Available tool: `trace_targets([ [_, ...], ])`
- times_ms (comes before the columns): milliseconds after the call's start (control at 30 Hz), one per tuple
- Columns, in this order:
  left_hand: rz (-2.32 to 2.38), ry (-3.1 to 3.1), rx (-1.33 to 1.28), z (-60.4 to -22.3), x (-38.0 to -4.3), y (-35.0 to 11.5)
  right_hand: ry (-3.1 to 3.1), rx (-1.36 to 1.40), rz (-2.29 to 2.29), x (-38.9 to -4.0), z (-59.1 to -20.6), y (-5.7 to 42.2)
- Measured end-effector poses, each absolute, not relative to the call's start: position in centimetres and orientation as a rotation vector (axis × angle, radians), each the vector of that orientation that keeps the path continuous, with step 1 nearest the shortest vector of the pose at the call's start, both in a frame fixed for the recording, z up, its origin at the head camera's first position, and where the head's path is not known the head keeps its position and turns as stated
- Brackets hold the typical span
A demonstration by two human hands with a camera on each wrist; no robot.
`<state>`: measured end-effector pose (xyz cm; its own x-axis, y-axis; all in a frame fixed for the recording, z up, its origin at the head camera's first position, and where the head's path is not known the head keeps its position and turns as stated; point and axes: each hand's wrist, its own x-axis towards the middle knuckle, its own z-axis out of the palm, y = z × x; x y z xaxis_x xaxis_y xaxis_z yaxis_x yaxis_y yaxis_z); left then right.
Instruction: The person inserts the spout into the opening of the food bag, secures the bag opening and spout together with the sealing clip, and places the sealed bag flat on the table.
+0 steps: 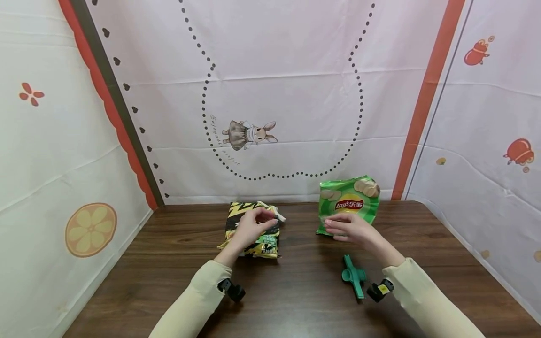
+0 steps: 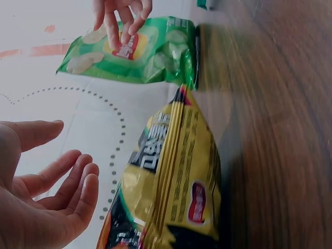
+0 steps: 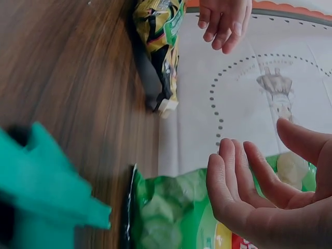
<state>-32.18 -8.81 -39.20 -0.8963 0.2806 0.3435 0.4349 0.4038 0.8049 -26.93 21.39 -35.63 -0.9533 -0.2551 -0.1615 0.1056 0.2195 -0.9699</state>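
My left hand (image 1: 252,227) hovers over a black-and-yellow snack bag (image 1: 265,246), fingers loosely bent, with nothing in its grasp. In the left wrist view, a gap shows between those fingers and the crimped seam of the bag. A white strip-like piece (image 1: 276,212) sits at the bag's far end. On the other side, my right hand (image 1: 358,230) is raised in front of a green Lay's chip bag (image 1: 348,204), its fingers gently curved and holding nothing. The chip bag stands tilted up near the back curtain, its lower part partly hidden by the hand.
A teal plastic piece (image 1: 353,277) with a long bar and a round knob lies on the brown wooden table (image 1: 296,291), below the right hand. Printed white curtains (image 1: 296,117) enclose the back and both sides. A small dark camera is strapped to each wrist.
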Motion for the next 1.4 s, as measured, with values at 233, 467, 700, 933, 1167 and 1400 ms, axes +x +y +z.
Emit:
trace_targets([
  [233,-1.53,-2.494,-0.689,-39.5,-31.8,-7.2,2.245,-0.147,-1.742,-26.0,-36.4,23.0],
  [467,-1.496,-2.554,-0.731,-40.1,-31.4,-5.9,2.292,-0.113,-1.687,-24.9,-37.8,24.4],
  [700,-1.503,-2.565,-0.773,-40.2,-30.8,-4.5,2.345,-0.105,-1.613,-23.8,-39.0,25.6],
  [933,-1.518,-2.579,-0.787,-40.6,-30.3,-3.7,2.382,-0.076,-1.521,-22.7,-40.1,26.8],
  [1167,-1.524,-2.596,-0.769,-40.8,-30.1,-3.3,2.384,-0.122,-1.449,-21.9,-40.8,27.6],
  [1400,-1.532,-2.599,-0.773,-40.6,-30.2,-3.3,2.352,-0.154,-1.45,-21.6,-41.3,27.6],
])
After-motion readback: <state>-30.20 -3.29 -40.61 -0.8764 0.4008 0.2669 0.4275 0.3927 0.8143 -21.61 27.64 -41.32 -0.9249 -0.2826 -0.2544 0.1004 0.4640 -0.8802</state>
